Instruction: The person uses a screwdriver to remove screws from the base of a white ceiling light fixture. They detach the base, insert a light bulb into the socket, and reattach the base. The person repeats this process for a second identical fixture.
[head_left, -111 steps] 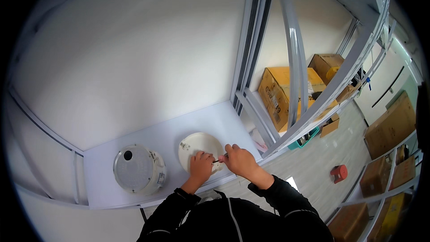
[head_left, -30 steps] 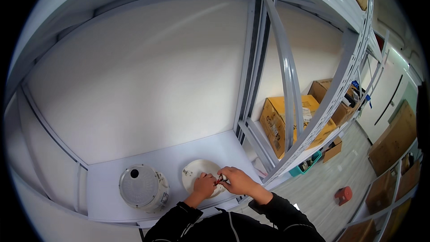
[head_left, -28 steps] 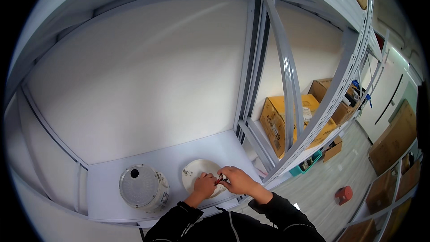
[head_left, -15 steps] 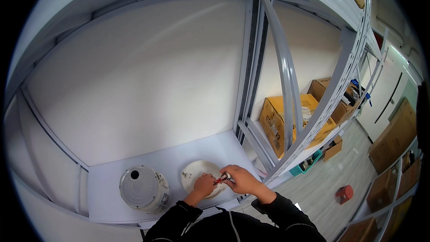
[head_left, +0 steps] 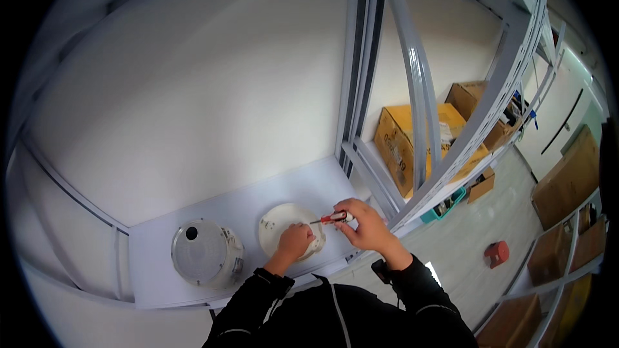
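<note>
My right hand [head_left: 367, 225] grips a screwdriver [head_left: 334, 217] with a red and pale handle, its thin shaft pointing left. Close to the tip is my left hand [head_left: 295, 241], fingers pinched together; whatever they hold is too small or hidden to make out. Both hands are above a round, off-white, shallow dish-like part [head_left: 271, 216] with small fittings near its rim, and the left hand covers part of it. To the left stands a round whitish housing [head_left: 205, 254] with a grey top and a dark round hole near its far edge.
The parts rest on a pale shelf board [head_left: 248, 198] inside a grey metal rack. A slotted upright [head_left: 474, 122] rises at the right. Beyond it are a yellow carton [head_left: 394, 148], a teal bin [head_left: 445, 207] and a red stool [head_left: 496, 254] on the floor.
My right hand has moved right and slightly up with the screwdriver, away from my left hand, so the shaft now shows. The whole view has shifted a little.
</note>
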Motion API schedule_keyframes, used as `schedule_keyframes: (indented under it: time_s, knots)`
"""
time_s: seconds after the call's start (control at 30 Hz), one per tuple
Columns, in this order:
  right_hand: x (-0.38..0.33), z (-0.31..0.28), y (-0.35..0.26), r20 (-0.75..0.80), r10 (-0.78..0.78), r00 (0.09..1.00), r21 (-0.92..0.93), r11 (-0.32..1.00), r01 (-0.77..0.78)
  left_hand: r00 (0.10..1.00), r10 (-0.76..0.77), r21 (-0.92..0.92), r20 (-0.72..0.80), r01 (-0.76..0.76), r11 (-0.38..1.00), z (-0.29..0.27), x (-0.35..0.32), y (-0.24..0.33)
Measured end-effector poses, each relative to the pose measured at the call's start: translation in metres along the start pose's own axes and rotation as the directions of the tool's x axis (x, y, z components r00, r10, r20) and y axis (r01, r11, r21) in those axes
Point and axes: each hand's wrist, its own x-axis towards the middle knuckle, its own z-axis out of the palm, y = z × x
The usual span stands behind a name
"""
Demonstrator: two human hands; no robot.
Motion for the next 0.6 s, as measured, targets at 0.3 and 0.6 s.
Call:
schedule_keyframes:
  time_s: [0.3,0.6]
  knots:
    - [-0.02,-0.015,0.012,-0.149,0.069,0.986,-0.01,0.997,-0.071,0.976,0.116,0.079,-0.186,-0.102,0.992,-0.001,0.006,0.038]
    - [-0.052,-0.039,0.007,-0.24,0.132,0.962,-0.03,0.989,-0.144,0.939,0.284,0.253,-0.192,-0.232,0.939,0.039,0.034,0.061]
